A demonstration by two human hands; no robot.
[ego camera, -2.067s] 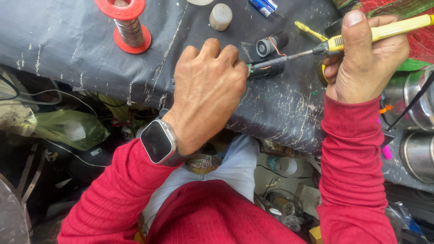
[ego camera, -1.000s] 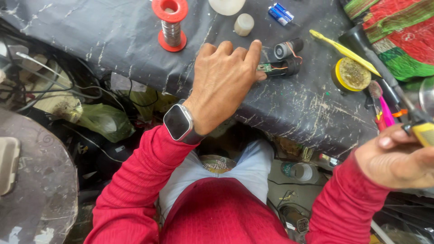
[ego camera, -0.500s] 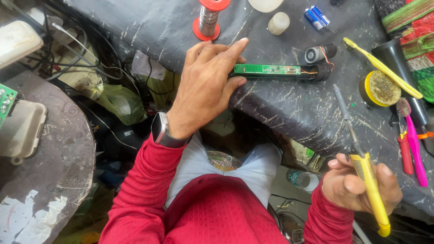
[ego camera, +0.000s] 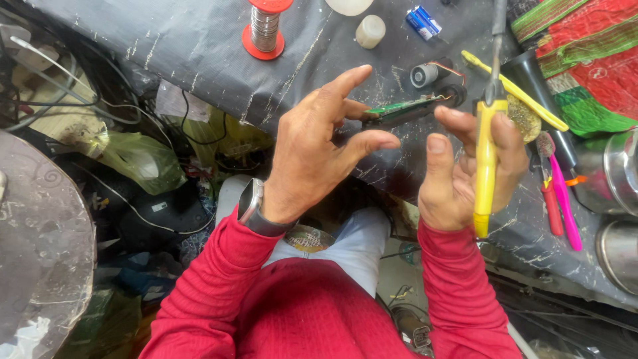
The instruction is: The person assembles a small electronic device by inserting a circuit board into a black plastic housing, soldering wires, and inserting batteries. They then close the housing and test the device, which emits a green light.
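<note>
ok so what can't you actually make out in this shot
All in the head view:
- Green circuit board: its near end is hidden behind the left hand.
- Yellow-handled tool in the right hand: its tip is cut off by the top edge.
- Steel containers: cut off by the right edge.
- White round object: mostly cut off by the top edge.
- Blue batteries: markings too small to make out.

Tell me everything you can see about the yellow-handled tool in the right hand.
The yellow-handled tool is a slim screwdriver-like tool: a long, bright yellow handle, plastic by its look, with a thin dark metal shaft rising out of the top of the frame, so its tip is hidden. It stands nearly upright, resting loosely across the open palm and fingers of the right hand, above the dark, scratched table covering.
</note>
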